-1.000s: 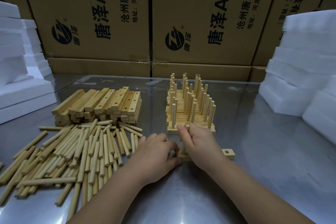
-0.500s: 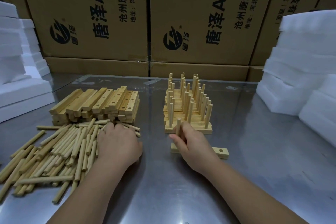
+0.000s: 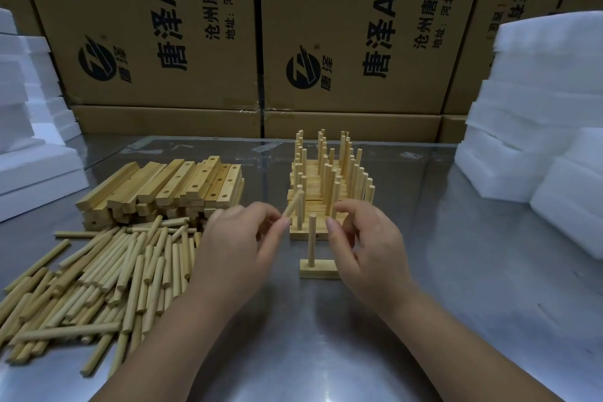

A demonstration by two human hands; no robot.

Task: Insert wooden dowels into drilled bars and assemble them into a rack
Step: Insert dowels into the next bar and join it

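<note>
A loose dowel (image 3: 293, 206) is pinched, tilted, between the left hand's (image 3: 235, 248) fingertips. The right hand (image 3: 365, 248) is held loosely curled, gripping nothing, just beside the upright dowel (image 3: 312, 238) seated in the drilled bar (image 3: 318, 269), midway across the table (image 3: 456, 271).

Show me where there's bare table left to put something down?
The widest bare tabletop lies right of the right hand, bordered by the white foam blocks and the finished pegged bars. The near-edge strip is free too. The left is crowded: loose dowels in front of the stacked drilled bars.
</note>
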